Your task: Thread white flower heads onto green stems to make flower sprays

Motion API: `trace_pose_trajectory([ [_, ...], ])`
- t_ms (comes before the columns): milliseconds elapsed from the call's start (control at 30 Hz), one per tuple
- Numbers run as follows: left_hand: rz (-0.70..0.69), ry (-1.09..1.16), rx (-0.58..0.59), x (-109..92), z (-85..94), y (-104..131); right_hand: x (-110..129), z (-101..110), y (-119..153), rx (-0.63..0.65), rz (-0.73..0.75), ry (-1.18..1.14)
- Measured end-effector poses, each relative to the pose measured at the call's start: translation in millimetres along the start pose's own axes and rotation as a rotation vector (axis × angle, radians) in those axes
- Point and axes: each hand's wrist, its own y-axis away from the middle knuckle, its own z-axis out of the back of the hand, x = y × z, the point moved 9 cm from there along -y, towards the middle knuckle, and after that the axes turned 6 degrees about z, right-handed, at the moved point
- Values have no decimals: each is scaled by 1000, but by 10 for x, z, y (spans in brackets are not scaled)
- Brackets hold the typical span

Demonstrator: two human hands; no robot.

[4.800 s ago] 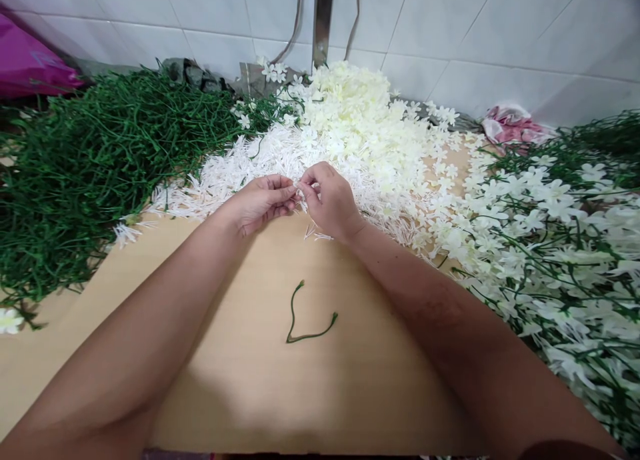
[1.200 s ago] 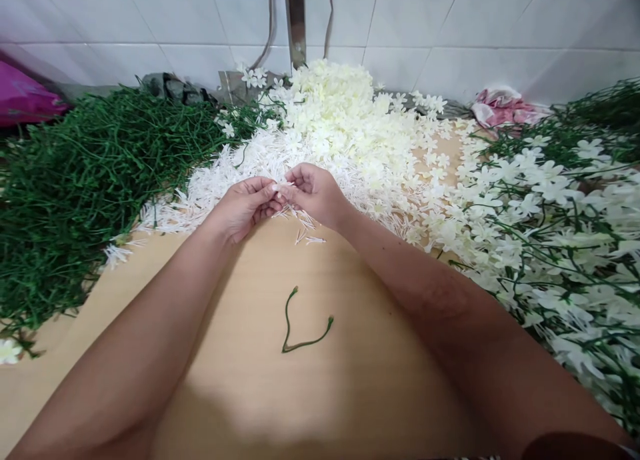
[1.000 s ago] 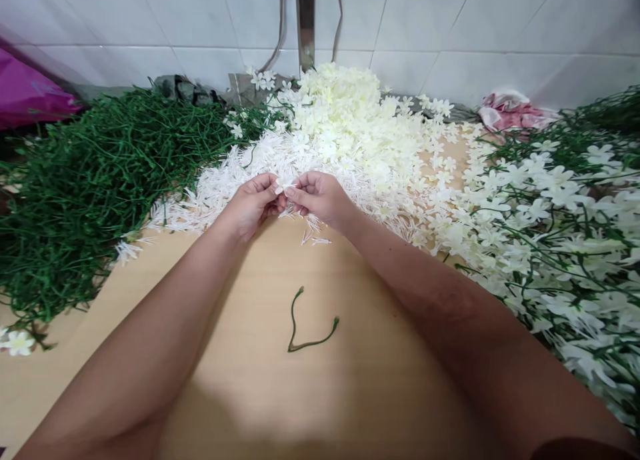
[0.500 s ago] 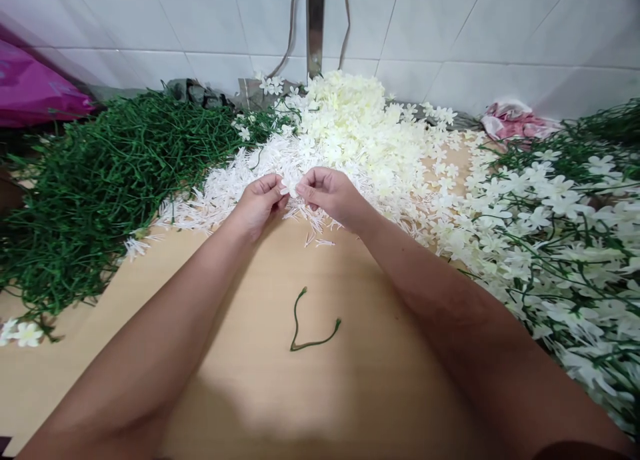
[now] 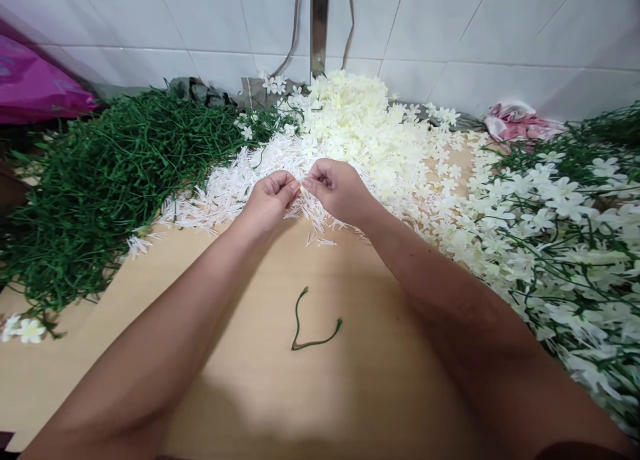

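Note:
My left hand (image 5: 273,197) and my right hand (image 5: 339,190) meet fingertip to fingertip above the near edge of a pile of thin white stamens (image 5: 245,183). Pinched between them is a small white artificial flower (image 5: 301,189), mostly covered by the fingers, so only a pale yellowish bit shows. Behind my right hand rises a heap of loose cream flower heads (image 5: 350,113). Closer to me, a bent green stem (image 5: 296,320) with two tips lies on the tan board (image 5: 250,387).
Green stems (image 5: 125,160) are heaped at the left, with a magenta bag (image 5: 40,83) behind them. White flowers on stems (image 5: 560,247) fill the right side. A red-and-white cloth (image 5: 520,121) lies by the tiled wall (image 5: 450,27), where a metal post (image 5: 319,27) stands.
The white flower showed more plainly between my fingers before; now the fingers cover most of it. My right hand has tilted and my left has shifted slightly right.

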Motion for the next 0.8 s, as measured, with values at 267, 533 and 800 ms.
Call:
trace_pose_trajectory([
  [267,114,219,142,53,-51,57,-88,-75,49,157,-103,-543],
  [533,254,197,118,158,-47,103,-134,-156,32,136,-75,-454],
  [800,288,-90,-3,104,136,343,-63,-218,37,121,-58,-405],
])
